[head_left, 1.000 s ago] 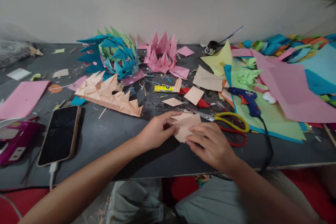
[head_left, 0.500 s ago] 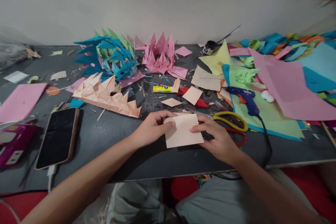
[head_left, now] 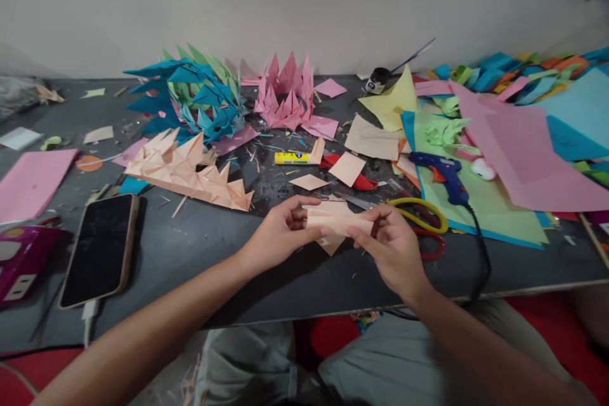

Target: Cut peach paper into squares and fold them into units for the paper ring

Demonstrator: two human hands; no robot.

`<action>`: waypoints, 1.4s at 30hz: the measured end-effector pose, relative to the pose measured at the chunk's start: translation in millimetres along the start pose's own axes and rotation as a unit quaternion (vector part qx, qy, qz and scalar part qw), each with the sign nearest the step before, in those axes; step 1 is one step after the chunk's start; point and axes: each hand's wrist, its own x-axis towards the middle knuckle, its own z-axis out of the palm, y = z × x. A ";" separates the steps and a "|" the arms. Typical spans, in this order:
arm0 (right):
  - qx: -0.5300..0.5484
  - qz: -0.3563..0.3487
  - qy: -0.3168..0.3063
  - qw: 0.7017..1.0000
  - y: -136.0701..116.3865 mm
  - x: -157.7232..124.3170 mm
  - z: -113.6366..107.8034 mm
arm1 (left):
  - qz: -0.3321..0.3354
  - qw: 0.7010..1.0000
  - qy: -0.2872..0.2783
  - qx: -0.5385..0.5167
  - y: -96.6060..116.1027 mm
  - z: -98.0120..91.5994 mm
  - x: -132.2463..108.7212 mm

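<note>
Dark grey tabletop point(head_left: 200, 247) is stretching under both hands near its front edge. The left hand point(head_left: 280, 235) and right hand point(head_left: 392, 247) are pinching a folded peach paper point(head_left: 337, 219) between thumbs and fingertips, holding it just above the surface. Yellow-handled scissors point(head_left: 423, 222) are lying just beyond the right hand, with a phone point(head_left: 99, 247) off to the left. A glue stick point(head_left: 292, 158) and pink paper crowns point(head_left: 285, 98) are sitting farther back.

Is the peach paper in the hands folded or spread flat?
Folded: the peach paper shows as a narrow doubled band pinched between left hand and right hand.
</note>
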 end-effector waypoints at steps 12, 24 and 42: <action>0.000 0.075 -0.020 0.997 2.5 1.3 -1.8 | 0.041 0.995 0.025 0.091 -2.0 -2.4 0.1; 0.004 0.094 -0.024 0.995 6.6 0.1 -3.3 | 0.035 0.989 0.053 0.132 1.4 -1.2 -1.7; -0.096 0.152 -0.111 0.977 -4.1 7.5 -6.3 | 0.041 0.937 0.011 0.348 1.1 -8.8 -1.8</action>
